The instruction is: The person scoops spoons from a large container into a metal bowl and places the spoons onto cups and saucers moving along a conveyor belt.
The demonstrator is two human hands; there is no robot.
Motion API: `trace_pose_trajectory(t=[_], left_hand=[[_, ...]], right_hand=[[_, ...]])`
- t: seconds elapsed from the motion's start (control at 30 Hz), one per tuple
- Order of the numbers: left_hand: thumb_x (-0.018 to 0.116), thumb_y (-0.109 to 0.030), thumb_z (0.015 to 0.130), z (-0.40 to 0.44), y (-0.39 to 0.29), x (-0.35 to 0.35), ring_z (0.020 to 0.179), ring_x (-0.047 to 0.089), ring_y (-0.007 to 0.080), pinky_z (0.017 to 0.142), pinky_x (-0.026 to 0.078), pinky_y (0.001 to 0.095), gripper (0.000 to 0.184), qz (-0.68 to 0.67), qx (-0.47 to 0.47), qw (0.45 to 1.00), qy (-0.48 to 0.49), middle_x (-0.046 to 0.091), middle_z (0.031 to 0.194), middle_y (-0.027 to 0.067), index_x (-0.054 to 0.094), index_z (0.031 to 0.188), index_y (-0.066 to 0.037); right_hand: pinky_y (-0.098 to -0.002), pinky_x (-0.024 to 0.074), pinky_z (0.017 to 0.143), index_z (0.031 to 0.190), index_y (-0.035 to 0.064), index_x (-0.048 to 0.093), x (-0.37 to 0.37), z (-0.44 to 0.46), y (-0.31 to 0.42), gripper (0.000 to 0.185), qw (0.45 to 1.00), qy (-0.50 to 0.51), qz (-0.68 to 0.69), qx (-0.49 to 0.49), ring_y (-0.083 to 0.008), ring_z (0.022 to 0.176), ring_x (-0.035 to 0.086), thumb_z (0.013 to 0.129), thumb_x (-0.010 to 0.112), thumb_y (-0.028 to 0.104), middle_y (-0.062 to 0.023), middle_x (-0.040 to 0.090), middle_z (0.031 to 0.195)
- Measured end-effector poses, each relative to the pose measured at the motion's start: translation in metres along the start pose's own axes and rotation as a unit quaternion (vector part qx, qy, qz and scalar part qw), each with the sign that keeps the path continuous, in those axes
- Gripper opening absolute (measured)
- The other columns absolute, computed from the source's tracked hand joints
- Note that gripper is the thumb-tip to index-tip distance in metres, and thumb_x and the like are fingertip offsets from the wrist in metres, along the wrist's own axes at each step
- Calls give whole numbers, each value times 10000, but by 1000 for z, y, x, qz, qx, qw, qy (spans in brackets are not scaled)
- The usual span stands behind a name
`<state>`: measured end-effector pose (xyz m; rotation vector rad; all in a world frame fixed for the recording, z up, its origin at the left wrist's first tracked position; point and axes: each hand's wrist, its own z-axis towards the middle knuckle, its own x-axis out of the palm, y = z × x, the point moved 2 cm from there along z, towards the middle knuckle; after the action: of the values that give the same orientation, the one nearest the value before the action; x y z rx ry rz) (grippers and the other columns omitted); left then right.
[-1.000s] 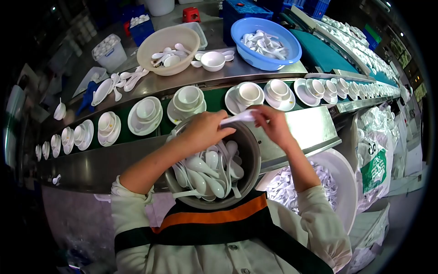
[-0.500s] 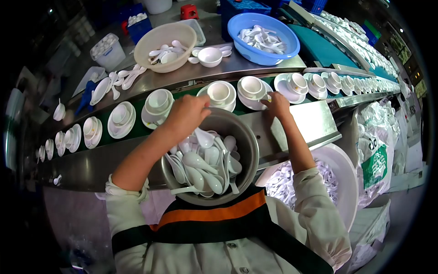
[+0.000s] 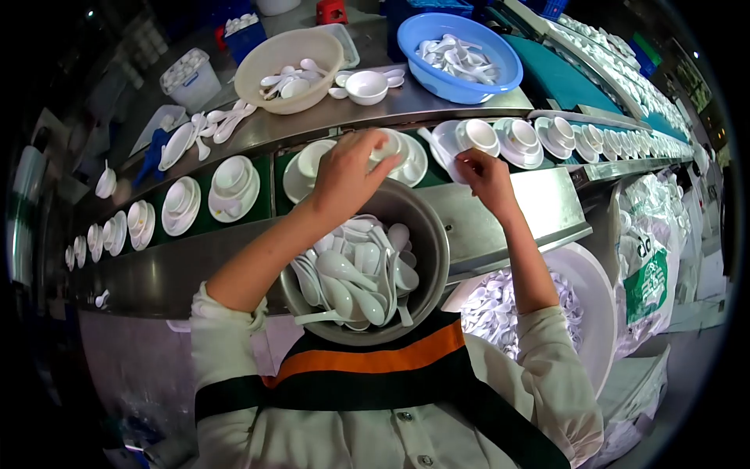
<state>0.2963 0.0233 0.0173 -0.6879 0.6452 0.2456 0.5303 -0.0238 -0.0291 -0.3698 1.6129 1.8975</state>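
A deep metal bowl (image 3: 431,234) full of white spoons (image 3: 367,258) sits against the body. Above its far rim is my left hand (image 3: 349,170), thumb and fingers apart, partly covering a white cup and saucer on the green belt (image 3: 275,184). My right hand (image 3: 486,181) has its fingers closed at the lower end of a white spoon (image 3: 439,150). This spoon slants across a saucer, beside a white cup (image 3: 477,137). Part of the fingers' contact with the spoon is hidden.
More cup-and-saucer sets (image 3: 233,187) line the belt on both sides. Behind it, a steel ledge (image 3: 375,114) bears a cream basin (image 3: 251,78), a blue basin (image 3: 512,74) and a small bowl (image 3: 366,87). A large white tub (image 3: 600,313) of spoons stands at the right.
The cup sets have moved left along the belt. The spoon that was between my hands a second ago is gone from there. My right hand has moved down to a spoon at a saucer.
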Motion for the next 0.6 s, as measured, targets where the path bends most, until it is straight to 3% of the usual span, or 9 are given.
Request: trace_pose_trajectory(t=[0.13,0.17,0.3,0.37,0.4,0.47,0.5,0.57,0.6], left_hand=[[636,-129,683,-47,-11,19,860,523,270,772,396,390,211,44,112,908,401,573,827,98,560,863,-49],[634,-130,681,-60,-11,29,875,512,266,783,387,384,192,55,113,902,414,563,824,94,562,839,-48],[646,-180,695,-59,-10,31,876,517,268,768,401,386,183,105,92,878,458,554,814,99,582,817,-60],[650,-195,702,-54,-4,28,865,526,273,759,410,389,189,110,57,860,495,560,815,102,587,820,-62],[649,-206,711,-53,1,25,843,537,280,745,419,393,188,107,24,852,511,565,807,108,588,809,-58],[647,-217,720,-47,9,13,821,549,287,731,427,397,191,105,-9,842,530,570,800,114,589,799,-53],[642,-219,726,-40,7,2,805,555,295,722,430,401,194,75,16,867,493,574,787,119,586,777,-41],[630,-213,738,-27,6,-9,733,561,305,664,430,397,209,5,43,902,430,573,728,131,570,729,-13],[630,-213,738,-19,0,-11,733,561,305,664,430,397,209,4,44,901,431,573,728,131,570,729,-13]], right_hand=[[-292,480,479,809,-21,635,17,30,-92,191,988,45,-138,56,-200,461,605,817,541,144,-125,615,584],[-300,502,518,816,-33,635,27,30,-97,233,989,70,-54,116,-205,491,621,820,546,182,-131,612,573],[-323,516,580,880,-25,639,39,30,-74,277,982,118,-82,123,-218,573,642,824,572,238,-144,637,656],[-316,510,626,937,-5,635,32,23,-46,274,975,90,-200,-45,-226,694,648,818,601,239,-151,647,754],[-316,510,626,937,-5,635,25,18,-28,274,975,89,-199,-46,-226,694,648,818,601,239,-151,647,754],[-332,494,685,1016,24,617,15,2,14,302,985,162,-15,-46,-253,780,628,806,624,240,-151,641,877],[-332,494,685,1016,24,617,15,-8,26,302,986,162,-13,-43,-253,780,628,806,624,240,-151,641,877],[-316,475,667,1063,29,599,17,-25,54,292,958,204,125,-159,-209,772,605,807,626,167,-119,629,879],[-316,471,683,1058,46,603,15,-30,67,282,955,210,11,-210,-190,828,594,798,631,152,-119,618,928]])
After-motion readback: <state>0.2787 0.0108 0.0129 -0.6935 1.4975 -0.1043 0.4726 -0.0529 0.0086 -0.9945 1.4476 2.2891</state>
